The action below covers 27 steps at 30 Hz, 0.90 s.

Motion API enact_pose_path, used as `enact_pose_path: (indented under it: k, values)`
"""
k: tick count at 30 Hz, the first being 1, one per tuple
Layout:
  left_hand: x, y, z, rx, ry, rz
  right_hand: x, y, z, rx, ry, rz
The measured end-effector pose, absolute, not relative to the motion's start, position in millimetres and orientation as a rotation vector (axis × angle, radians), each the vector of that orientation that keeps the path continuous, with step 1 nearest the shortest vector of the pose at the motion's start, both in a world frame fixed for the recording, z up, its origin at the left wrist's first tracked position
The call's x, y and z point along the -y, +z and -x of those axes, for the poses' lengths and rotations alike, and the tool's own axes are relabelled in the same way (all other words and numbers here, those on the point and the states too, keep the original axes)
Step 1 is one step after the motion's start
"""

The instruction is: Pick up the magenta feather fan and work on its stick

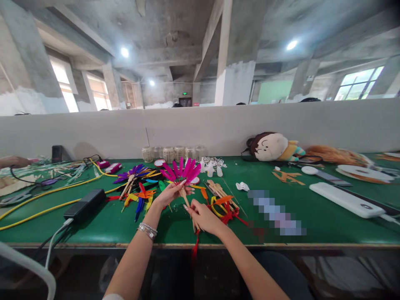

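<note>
A magenta feather fan (180,170) with a pale wooden handle and a red tassel (195,246) is held up over the green table. Round the base of its feathers closes my left hand (170,193), which wears bracelets at the wrist. My right hand (201,216) grips the wooden handle lower down. To the left lie a purple feather fan (134,175) and loose feathers (140,200) in red, yellow, blue and orange. Just right of my hands are several wooden fan sticks (220,191) with orange and yellow feathers and red tassels.
Glass jars (168,154) and small white bottles (210,168) stand toward the back partition (200,129). A black power adapter (86,204) and yellow cable (56,189) lie left. On the right are a plush doll (271,146) and a white power strip (346,200). Another person's hand (14,161) shows far left.
</note>
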<state>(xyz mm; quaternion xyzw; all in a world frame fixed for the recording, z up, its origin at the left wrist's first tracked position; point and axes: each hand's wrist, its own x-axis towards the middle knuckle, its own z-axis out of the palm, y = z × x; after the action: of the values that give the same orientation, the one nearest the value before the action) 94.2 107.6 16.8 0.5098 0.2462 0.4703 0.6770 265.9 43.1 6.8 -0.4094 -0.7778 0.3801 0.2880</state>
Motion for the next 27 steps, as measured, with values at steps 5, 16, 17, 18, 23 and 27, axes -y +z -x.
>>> enact_pose_path:
  k: [5, 16, 17, 18, 23, 27]
  values:
    - [-109.1, 15.7, -94.2, -0.562, 1.045, -1.152, -44.1, 7.9, -266.2, 2.089, 1.025, 1.118]
    - [-108.3, 21.8, -94.9, -0.477, 0.985, -1.114, -47.3, 8.9, -264.2, 2.051, 1.151, 1.056]
    - [-108.6, 21.7, -94.7, -0.466, 0.984, -1.118, -47.5, 8.9, -264.0, 2.047, 1.156, 1.055]
    - [-108.9, 21.2, -94.7, -0.471, 1.001, -1.127, -47.6, 8.9, -263.8, 2.045, 1.167, 1.054]
    - [-110.2, 16.8, -97.3, -0.576, 1.098, -1.135, -47.8, 8.1, -263.1, 2.056, 1.153, 1.052]
    - [-109.5, 17.3, -98.0, -0.596, 1.109, -1.127, -49.1, 6.9, -263.1, 2.057, 1.158, 1.061]
